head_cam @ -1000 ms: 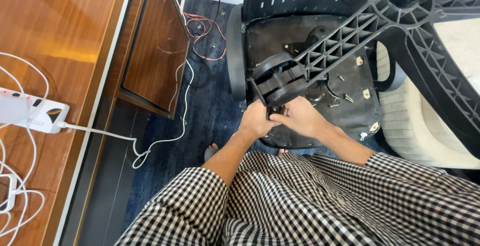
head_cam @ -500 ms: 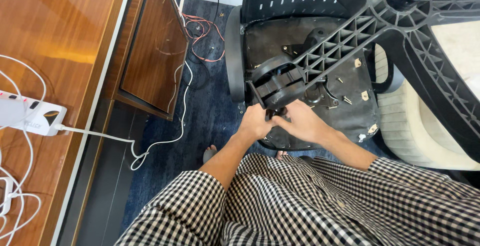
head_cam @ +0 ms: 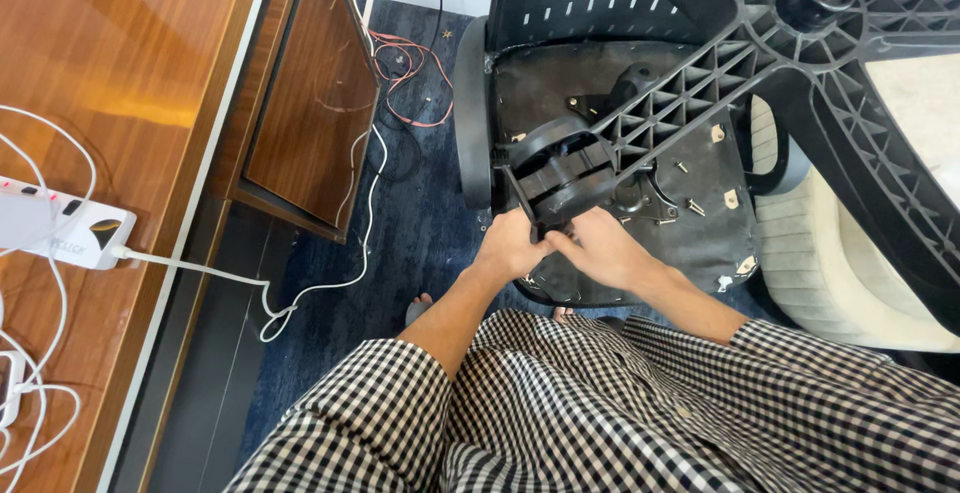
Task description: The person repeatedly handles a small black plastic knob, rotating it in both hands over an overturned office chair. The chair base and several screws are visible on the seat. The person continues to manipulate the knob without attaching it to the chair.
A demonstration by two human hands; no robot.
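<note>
Black plastic caster wheel [head_cam: 560,168] sits gripped by your left hand [head_cam: 510,245] and right hand [head_cam: 600,250], fingers closed, at the ribbed black chair base [head_cam: 760,63]; whether it's fully seated, you can't tell.

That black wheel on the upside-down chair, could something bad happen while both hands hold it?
Maybe. Both the left hand and the right hand sit right under the black wheel, so fingers might get pinched if it slips. The big star-shaped chair base hangs over the hands and could tip onto them. Small screws lie loose on the seat underside and might roll away or prick a bare foot below.
</note>
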